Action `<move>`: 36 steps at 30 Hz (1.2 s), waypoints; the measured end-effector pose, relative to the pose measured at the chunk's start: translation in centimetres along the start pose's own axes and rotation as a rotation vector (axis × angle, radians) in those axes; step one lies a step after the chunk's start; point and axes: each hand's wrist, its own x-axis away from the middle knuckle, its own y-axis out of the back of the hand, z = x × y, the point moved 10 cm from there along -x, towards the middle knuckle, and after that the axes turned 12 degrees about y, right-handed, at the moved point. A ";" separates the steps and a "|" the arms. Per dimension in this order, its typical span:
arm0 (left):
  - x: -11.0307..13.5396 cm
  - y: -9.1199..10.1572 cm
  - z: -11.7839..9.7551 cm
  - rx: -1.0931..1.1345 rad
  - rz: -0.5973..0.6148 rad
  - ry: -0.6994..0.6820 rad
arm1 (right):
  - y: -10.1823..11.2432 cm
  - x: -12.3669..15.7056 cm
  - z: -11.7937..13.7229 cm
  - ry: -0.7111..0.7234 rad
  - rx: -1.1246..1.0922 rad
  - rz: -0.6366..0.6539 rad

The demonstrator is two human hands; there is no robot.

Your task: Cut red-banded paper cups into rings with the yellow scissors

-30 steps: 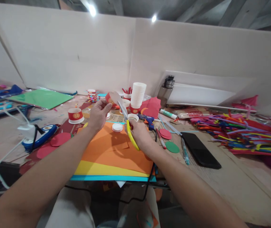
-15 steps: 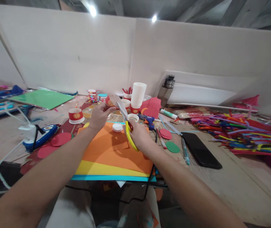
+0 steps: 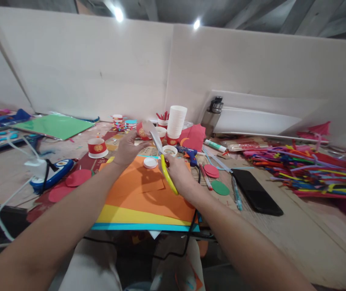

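Observation:
My left hand grips a red paper cup with a gold print, held up above the orange paper. The thumb is lowered, away from the fingertips. Yellow-handled scissors are in my right hand, their blades pointing up and forward against the cup. How far the blades are apart is hard to make out. Below, a white round lid-like piece lies on the orange paper. A short white ring-shaped cup piece sits just beyond the right hand.
Behind stands a tall stack of paper cups. To the right are a blue glue gun with a black cord, a phone and many pipe cleaners. Leftward are another red cup and a blue power strip.
The left thumb has lowered away from the fingers, and the cup has shifted slightly right. The scissors have tilted a little, staying at the cup.

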 end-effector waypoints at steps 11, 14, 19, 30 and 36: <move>0.5 1.3 -0.5 -0.183 -0.141 -0.024 | -0.1 0.5 0.5 -0.004 0.032 0.017; 0.5 1.2 -0.3 -0.124 -0.149 0.012 | 0.0 0.4 0.6 -0.005 0.057 0.031; 0.3 1.3 0.3 -0.066 -0.155 0.048 | 0.0 0.3 0.6 -0.008 0.069 0.030; 0.7 1.0 -2.6 -0.327 -0.111 -0.215 | -0.4 0.0 -0.1 -0.037 0.060 0.033; 0.6 2.0 -2.1 -0.367 -0.211 -0.167 | 0.3 0.6 1.1 -0.001 0.078 0.052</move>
